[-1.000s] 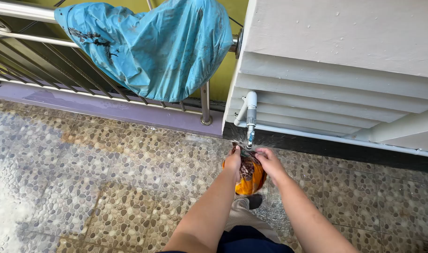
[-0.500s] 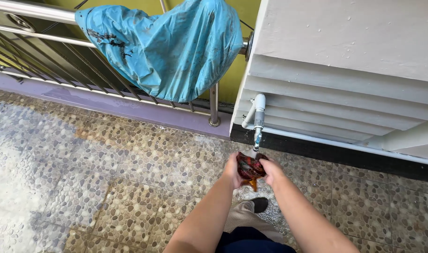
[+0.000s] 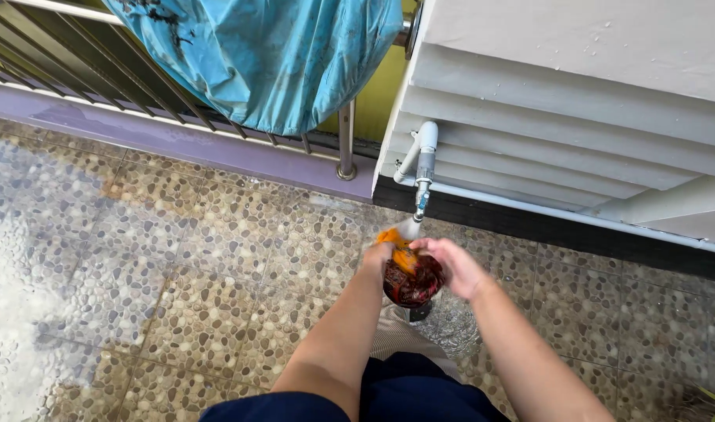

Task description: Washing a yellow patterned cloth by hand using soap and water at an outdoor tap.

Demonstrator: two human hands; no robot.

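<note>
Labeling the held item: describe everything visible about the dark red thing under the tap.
The dark red round object looks glossy and wet, mottled maroon, with a bright orange part at its upper left; its exact kind is unclear. It sits just below the tap spout, above the pebble-patterned floor. The left hand grips the orange side; the right hand cups its right side.

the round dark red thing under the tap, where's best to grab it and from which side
Grip the dark red round thing around its sides, one palm on each flank, coming from below and toward the person. The tap sits right above it, so the top should probably stay clear. The left hand and right hand already cup it this way. It looks rounded and possibly wet, so a two-sided cupping hold seems safer than a pinch.
</note>
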